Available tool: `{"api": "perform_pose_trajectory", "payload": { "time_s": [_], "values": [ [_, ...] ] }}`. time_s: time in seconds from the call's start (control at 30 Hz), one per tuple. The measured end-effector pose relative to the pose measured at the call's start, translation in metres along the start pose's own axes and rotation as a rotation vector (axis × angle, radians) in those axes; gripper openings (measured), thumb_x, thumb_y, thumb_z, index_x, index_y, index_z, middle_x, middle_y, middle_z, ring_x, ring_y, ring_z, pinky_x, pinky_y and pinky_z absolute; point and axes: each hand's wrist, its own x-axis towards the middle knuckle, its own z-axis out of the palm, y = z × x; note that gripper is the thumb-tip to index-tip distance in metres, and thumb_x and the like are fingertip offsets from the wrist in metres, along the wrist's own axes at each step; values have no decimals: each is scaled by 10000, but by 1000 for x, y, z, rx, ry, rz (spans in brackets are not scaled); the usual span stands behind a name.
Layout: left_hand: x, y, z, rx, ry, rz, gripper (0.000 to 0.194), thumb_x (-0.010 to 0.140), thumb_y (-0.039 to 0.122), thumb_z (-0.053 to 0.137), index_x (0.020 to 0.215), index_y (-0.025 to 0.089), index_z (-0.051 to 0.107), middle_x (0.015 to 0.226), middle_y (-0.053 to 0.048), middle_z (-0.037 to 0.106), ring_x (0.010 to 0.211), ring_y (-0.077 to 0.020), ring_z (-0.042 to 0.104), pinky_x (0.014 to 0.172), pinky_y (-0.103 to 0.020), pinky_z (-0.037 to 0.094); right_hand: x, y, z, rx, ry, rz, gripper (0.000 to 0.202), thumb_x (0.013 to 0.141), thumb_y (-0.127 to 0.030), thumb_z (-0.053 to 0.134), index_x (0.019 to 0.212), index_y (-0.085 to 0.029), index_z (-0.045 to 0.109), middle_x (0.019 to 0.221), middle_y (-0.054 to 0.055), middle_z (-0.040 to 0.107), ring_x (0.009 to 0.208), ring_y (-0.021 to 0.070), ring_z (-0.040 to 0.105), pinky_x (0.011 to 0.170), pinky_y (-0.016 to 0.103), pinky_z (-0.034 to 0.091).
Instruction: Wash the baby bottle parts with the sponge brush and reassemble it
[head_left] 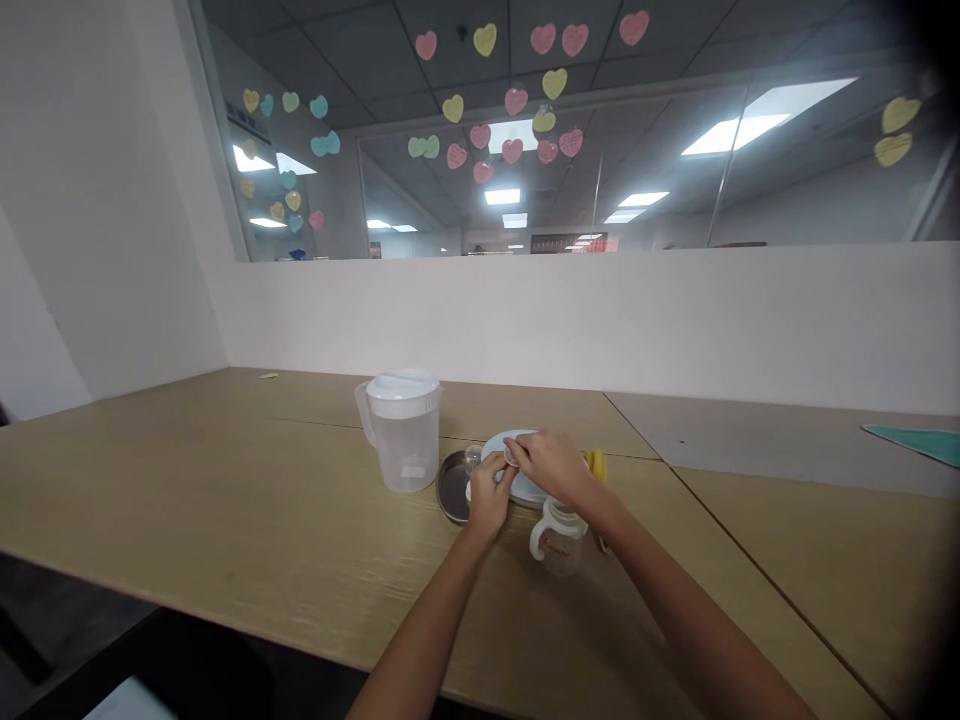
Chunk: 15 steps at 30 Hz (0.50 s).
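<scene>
Over the pale round plate (495, 445), my left hand (491, 498) and my right hand (556, 466) meet with fingers closed. Between their fingertips is a small whitish, partly see-through piece (511, 456); its exact kind cannot be made out. Below my right wrist stands an uncapped clear baby bottle (564, 548) with white handles, upright on the table. A dark round tray (451, 490) lies left of my left hand. On it sits a small clear dome-shaped cap (472, 458), and another white bit is partly covered by my left hand.
A translucent lidded pitcher (407, 440) stands left of the tray. A yellow object (597, 464) shows partly behind my right wrist. The wooden table (225, 480) meets a white low wall (525, 320) under a window. A teal item (915, 442) lies far right.
</scene>
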Motion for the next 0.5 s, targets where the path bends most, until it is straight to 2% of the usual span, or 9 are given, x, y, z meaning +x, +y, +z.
{"api": "perform_pose_trajectory", "payload": {
  "time_s": [0.17, 0.3, 0.4, 0.5],
  "values": [
    [-3, -3, 8, -14, -79, 28, 248, 854, 311, 489, 810, 179, 694, 892, -58, 642, 859, -174, 573, 784, -282, 428, -4, 5, -23, -48, 86, 49, 426, 913, -362, 342, 741, -177, 686, 686, 105, 686, 607, 188, 603, 509, 261, 259],
    [-4, 1, 13, -9, -66, 43, 246, 864, 301, 477, 848, 183, 692, 901, -54, 636, 839, -161, 567, 772, -272, 422, -8, 8, -38, 1, 180, 124, 456, 907, -373, 342, 658, -178, 670, 636, 93, 676, 555, 168, 573, 493, 273, 202],
    [-6, 5, 12, 13, -64, 43, 249, 873, 294, 461, 845, 174, 677, 875, -50, 634, 807, -154, 560, 736, -257, 411, -10, 5, -41, 87, 224, 131, 472, 898, -383, 350, 575, -179, 627, 558, 64, 636, 504, 136, 526, 497, 269, 201],
    [-8, 7, 10, 49, -92, 30, 264, 884, 288, 433, 819, 160, 655, 812, -43, 638, 756, -155, 553, 693, -251, 396, -8, 2, -34, 140, 214, 73, 439, 878, -360, 376, 531, -182, 579, 525, 36, 596, 492, 118, 487, 510, 260, 210]
  ]
}}
